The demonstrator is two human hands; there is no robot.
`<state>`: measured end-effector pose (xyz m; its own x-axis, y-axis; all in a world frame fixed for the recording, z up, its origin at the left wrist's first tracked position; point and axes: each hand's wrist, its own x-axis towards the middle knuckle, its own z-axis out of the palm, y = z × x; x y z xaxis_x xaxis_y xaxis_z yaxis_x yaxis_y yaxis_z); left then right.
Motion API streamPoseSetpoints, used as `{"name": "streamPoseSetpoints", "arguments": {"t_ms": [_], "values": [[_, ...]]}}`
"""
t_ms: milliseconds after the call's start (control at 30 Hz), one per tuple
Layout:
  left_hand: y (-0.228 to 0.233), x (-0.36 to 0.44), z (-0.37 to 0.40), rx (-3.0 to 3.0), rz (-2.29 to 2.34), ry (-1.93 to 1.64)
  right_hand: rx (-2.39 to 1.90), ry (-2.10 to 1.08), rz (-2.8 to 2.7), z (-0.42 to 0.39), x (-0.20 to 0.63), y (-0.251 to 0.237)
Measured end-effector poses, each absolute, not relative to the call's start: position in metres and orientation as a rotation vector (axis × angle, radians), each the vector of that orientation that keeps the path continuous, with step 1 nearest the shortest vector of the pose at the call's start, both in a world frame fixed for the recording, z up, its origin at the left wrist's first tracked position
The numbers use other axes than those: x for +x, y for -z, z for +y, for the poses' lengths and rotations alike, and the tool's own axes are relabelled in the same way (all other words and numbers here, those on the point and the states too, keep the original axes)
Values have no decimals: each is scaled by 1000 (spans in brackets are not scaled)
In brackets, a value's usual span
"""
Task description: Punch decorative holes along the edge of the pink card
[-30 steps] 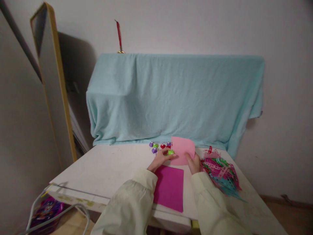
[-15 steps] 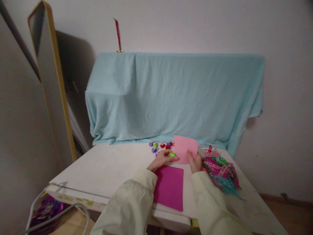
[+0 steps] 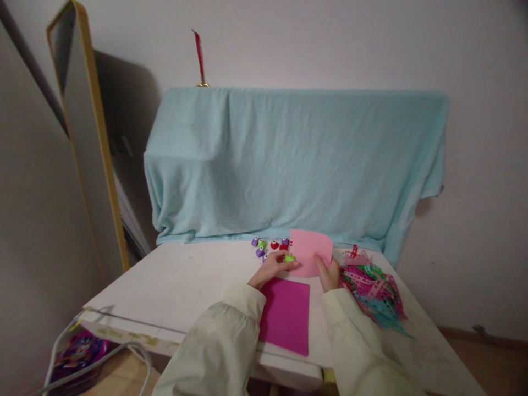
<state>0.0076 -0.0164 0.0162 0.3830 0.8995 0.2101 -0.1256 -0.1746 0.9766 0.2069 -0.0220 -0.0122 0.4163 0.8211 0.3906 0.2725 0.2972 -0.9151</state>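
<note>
My left hand grips a small green punch against the left edge of a light pink paper sheet. My right hand holds the same pink sheet at its lower right, keeping it raised off the white table. A magenta sheet lies flat on the table between my two sleeves. Several small purple, green and red punches sit just behind my left hand.
A heap of punched coloured paper strips lies right of my right hand. A pale blue cloth drapes a bulky object at the table's back. A gold-framed mirror leans at the left. A clear bag hangs below the table's left corner.
Both hands stay on the pink sheet and green punch; the sheet has shifted only slightly. The view has drifted a little.
</note>
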Motion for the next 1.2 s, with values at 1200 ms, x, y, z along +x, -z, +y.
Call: {"name": "streamPoseSetpoints", "arguments": {"t_ms": [1200], "values": [[-18,-1,-14,1494,778,-1195,-1210,-661,-1129,-32,196,-2]]}}
